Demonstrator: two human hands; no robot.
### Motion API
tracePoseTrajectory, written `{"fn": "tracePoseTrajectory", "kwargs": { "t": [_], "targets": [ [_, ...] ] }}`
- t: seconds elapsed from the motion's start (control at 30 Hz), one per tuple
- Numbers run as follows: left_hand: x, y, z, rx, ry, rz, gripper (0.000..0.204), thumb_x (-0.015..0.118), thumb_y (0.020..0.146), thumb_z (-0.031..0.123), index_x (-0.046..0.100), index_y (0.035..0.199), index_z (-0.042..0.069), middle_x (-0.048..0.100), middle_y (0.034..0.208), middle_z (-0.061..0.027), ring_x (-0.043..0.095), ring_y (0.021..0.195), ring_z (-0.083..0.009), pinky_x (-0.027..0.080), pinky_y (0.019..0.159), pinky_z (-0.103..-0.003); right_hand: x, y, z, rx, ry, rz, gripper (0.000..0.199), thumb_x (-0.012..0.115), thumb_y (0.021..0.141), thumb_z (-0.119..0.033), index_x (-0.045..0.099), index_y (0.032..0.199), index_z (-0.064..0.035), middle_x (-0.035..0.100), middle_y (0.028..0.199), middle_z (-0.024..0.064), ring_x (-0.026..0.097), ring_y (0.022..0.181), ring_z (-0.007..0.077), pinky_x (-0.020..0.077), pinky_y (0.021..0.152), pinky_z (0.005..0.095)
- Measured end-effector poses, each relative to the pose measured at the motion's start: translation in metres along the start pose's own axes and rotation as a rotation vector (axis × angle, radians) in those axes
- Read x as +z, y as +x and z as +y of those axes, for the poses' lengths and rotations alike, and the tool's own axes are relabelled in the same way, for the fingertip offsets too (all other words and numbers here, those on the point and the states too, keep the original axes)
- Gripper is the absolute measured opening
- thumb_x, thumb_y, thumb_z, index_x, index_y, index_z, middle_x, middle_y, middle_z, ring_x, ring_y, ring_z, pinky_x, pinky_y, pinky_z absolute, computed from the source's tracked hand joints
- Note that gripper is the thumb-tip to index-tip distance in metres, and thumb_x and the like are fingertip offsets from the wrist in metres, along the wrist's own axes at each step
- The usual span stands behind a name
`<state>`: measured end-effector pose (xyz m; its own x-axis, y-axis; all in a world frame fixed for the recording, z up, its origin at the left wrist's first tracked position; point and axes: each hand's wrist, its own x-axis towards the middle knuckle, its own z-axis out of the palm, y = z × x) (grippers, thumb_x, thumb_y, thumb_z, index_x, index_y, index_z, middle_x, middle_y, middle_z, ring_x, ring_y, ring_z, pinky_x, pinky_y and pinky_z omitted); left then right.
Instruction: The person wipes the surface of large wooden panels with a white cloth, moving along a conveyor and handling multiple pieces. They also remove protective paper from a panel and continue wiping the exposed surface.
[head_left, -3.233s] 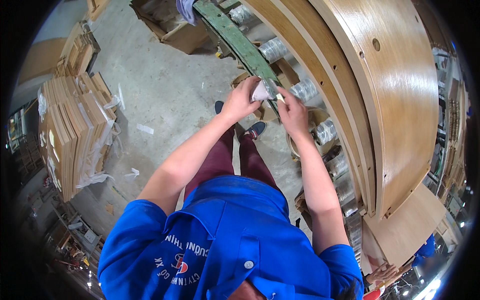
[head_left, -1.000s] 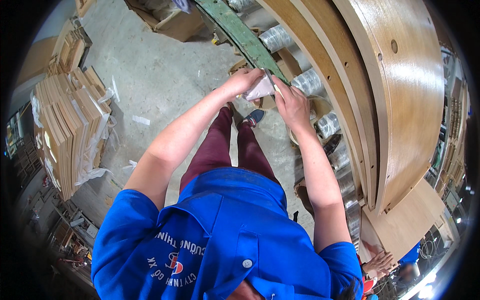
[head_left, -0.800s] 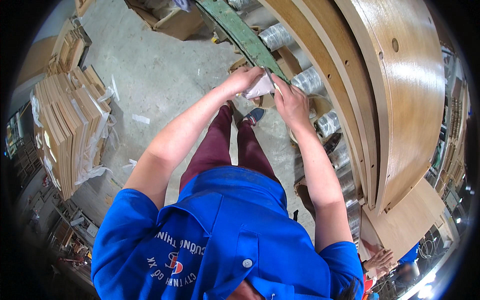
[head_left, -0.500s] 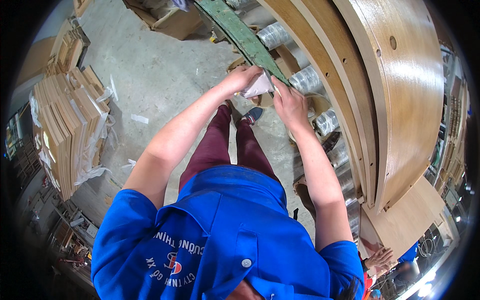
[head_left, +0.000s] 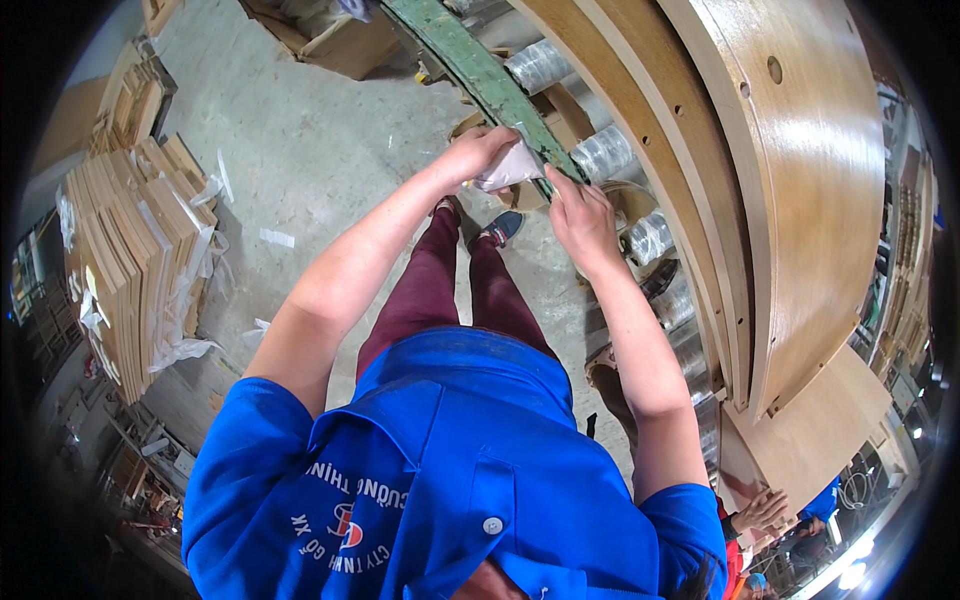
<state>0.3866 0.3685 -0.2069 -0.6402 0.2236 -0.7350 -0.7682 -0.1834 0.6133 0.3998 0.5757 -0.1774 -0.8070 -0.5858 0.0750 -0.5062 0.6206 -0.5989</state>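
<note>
A small pale pinkish-white sheet (head_left: 512, 168), perhaps paper or cloth, is stretched between my hands beside the green metal rail (head_left: 500, 95). My left hand (head_left: 476, 158) is closed on its left side, thumb on top. The curled fingers of my right hand (head_left: 584, 218) pinch at its right corner, though the fingertips show only in part. Both forearms reach forward at about waist height or above. Just right of my right hand are rollers wrapped in clear film (head_left: 604, 156), next to large curved wooden panels (head_left: 810, 180).
Stacked wooden boards (head_left: 140, 260) with loose plastic film stand on the floor at left. A cardboard box (head_left: 345, 40) lies at the far side. At lower right, another person's hand (head_left: 762, 510) rests by a flat wooden panel (head_left: 820, 430).
The sheet and my hands have shifted very slightly; my right fingers sit a little lower along the sheet's right edge. The view has moved a little. Both hands keep their grip.
</note>
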Motion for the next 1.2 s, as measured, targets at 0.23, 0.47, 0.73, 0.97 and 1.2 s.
{"fn": "tracePoseTrajectory", "kwargs": {
  "t": [0.23,0.47,0.73,0.97,1.2],
  "targets": [
    [0.002,-0.002,0.003,-0.007,0.006,0.009,0.043,0.048,0.088,0.038,0.055,0.106,0.000,0.062,0.085,-0.0103,0.062,0.063,-0.0178,0.053,0.050,-0.030,-0.016,-0.024,0.006,-0.059,-0.070,-0.024,0.041,0.057,0.074,-0.001,0.055,0.115,-0.0062,0.061,0.076,0.0133,0.057,0.070,0.0311,0.0448,0.068,0.0410],
    [-0.016,-0.014,-0.008,0.150,0.235,-0.151,0.034,0.059,0.083,0.037,0.062,0.096,0.005,0.062,0.080,-0.0019,0.057,0.068,-0.0080,0.043,0.057,-0.022,-0.054,-0.043,-0.009,0.170,0.106,-0.177,0.042,0.057,0.077,-0.002,0.052,0.118,-0.0056,0.061,0.084,0.0155,0.059,0.080,0.0325,0.0476,0.071,0.0381],
    [-0.027,-0.066,-0.006,0.150,0.215,-0.438,0.032,0.070,0.079,0.022,0.058,0.103,0.005,0.062,0.094,0.0000,0.057,0.085,-0.0071,0.046,0.076,-0.023,-0.015,0.014,-0.055,0.317,0.626,-0.167,0.017,0.061,0.081,-0.012,0.062,0.094,-0.0011,0.058,0.085,0.0103,0.057,0.074,0.0193,0.0447,0.066,0.0288],
    [-0.041,-0.067,-0.010,0.141,0.461,-0.305,0.031,0.073,0.077,0.024,0.059,0.098,0.006,0.061,0.085,0.0027,0.054,0.077,-0.0053,0.044,0.065,-0.022,-0.012,0.011,-0.045,0.326,0.557,0.060,0.008,0.060,0.080,-0.009,0.060,0.078,-0.0008,0.055,0.073,0.0085,0.056,0.068,0.0188,0.0440,0.064,0.0292],
    [-0.034,-0.038,0.001,0.167,0.579,-0.298,0.037,0.072,0.075,0.037,0.063,0.091,0.004,0.061,0.077,0.0008,0.054,0.068,-0.0069,0.043,0.058,-0.024,-0.026,-0.027,-0.040,0.074,0.229,-0.121,0.011,0.067,0.077,-0.014,0.063,0.077,-0.0038,0.056,0.071,0.0100,0.057,0.066,0.0279,0.0465,0.060,0.0364]
  ]
}}
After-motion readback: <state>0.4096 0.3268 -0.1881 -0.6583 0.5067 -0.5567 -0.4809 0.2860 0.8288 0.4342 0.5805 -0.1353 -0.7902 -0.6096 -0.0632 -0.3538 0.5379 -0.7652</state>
